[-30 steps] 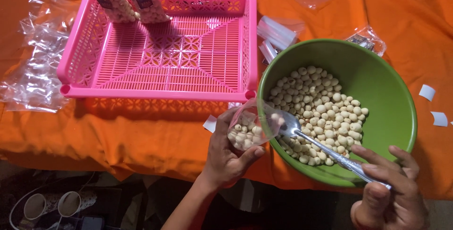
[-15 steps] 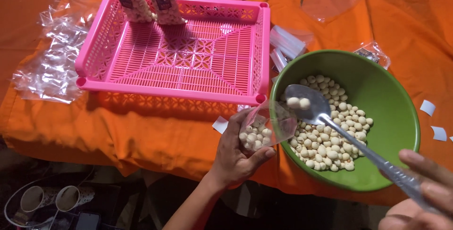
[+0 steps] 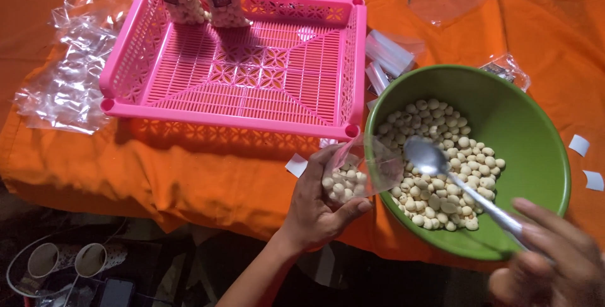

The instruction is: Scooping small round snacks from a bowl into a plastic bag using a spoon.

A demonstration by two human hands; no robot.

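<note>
Left hand [image 3: 318, 203] grips the small clear bag [image 3: 356, 175] at the green bowl's [image 3: 535, 156] rim, mouth just left of the spoon [image 3: 441, 171], whose handle slants down-right into the closed right hand [image 3: 554, 263].

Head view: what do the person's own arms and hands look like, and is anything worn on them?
Both are bare. The left hand and its forearm show no sleeve, glove, ring, watch or bracelet. The right hand is blurred at the bottom right corner, so small details cannot be told, but no glove or sleeve shows there. Its forearm is out of frame. No markings are visible.
</note>
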